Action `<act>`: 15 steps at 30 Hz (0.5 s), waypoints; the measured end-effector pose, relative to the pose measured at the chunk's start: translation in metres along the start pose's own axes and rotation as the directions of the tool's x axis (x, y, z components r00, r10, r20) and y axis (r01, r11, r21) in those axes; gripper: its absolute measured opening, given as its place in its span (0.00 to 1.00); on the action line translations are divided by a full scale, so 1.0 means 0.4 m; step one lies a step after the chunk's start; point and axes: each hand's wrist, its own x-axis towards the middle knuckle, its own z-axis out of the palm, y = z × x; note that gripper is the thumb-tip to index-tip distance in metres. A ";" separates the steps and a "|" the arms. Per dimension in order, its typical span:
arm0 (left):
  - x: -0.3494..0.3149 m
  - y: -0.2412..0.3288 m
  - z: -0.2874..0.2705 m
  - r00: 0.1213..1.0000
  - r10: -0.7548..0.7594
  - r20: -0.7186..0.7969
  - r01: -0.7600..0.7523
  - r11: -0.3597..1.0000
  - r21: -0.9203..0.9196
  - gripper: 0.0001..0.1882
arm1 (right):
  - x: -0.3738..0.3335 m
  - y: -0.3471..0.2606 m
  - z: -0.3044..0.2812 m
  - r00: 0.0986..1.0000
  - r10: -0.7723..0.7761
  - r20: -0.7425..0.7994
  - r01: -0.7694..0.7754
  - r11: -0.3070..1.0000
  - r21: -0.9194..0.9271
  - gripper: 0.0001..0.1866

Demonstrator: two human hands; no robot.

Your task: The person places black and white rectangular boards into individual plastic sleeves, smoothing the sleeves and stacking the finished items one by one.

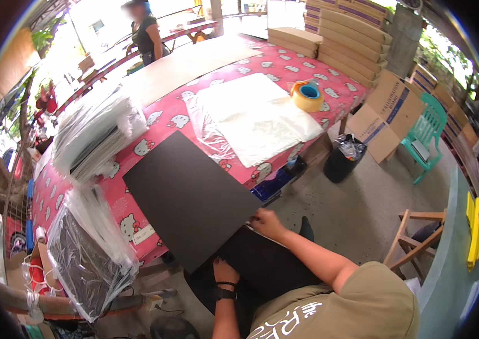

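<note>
Here, left hand (225, 271) and right hand (269, 225) work apart, grips unclear, at a black board (188, 198) overhanging the tabletop's (167, 107) near edge; plastic-wrapped stacks (93, 133) crowd its left edge.

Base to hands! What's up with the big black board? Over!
Left hand, right hand at near edge of board. Sticking out past pink table. Nothing lying on top; plastic packs to its left.
</note>
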 end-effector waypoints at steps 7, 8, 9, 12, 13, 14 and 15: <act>0.029 0.080 -0.020 0.996 0.038 -0.087 -0.031 0.996 0.080 0.13 | 0.160 -0.040 -0.236 0.907 -0.217 -0.360 0.182 0.975 -0.129 0.04; 0.040 0.078 -0.021 0.994 0.053 -0.094 -0.041 0.991 0.124 0.12 | 0.211 -0.036 -0.254 0.896 -0.286 -0.339 0.223 0.951 -0.214 0.04; 0.044 0.080 -0.020 0.995 0.041 -0.086 -0.033 0.994 0.100 0.12 | 0.251 -0.034 -0.267 0.910 -0.277 -0.307 0.205 0.947 -0.246 0.05; 0.056 0.084 -0.028 0.996 0.007 -0.088 -0.002 0.998 0.058 0.10 | 0.354 -0.022 -0.272 0.938 -0.286 -0.196 0.214 0.922 -0.324 0.06; 0.056 0.088 -0.027 0.995 0.000 -0.096 0.005 0.999 0.051 0.10 | 0.374 -0.014 -0.272 0.945 -0.288 -0.152 0.221 0.909 -0.353 0.07; 0.058 0.093 -0.026 0.995 -0.005 -0.104 0.010 0.999 0.043 0.10 | 0.389 -0.007 -0.271 0.973 -0.209 -0.098 0.163 0.921 -0.353 0.07; 0.064 0.097 -0.025 0.995 -0.018 -0.099 0.025 0.998 0.064 0.10 | 0.402 0.001 -0.271 0.991 -0.127 -0.044 0.103 0.928 -0.357 0.07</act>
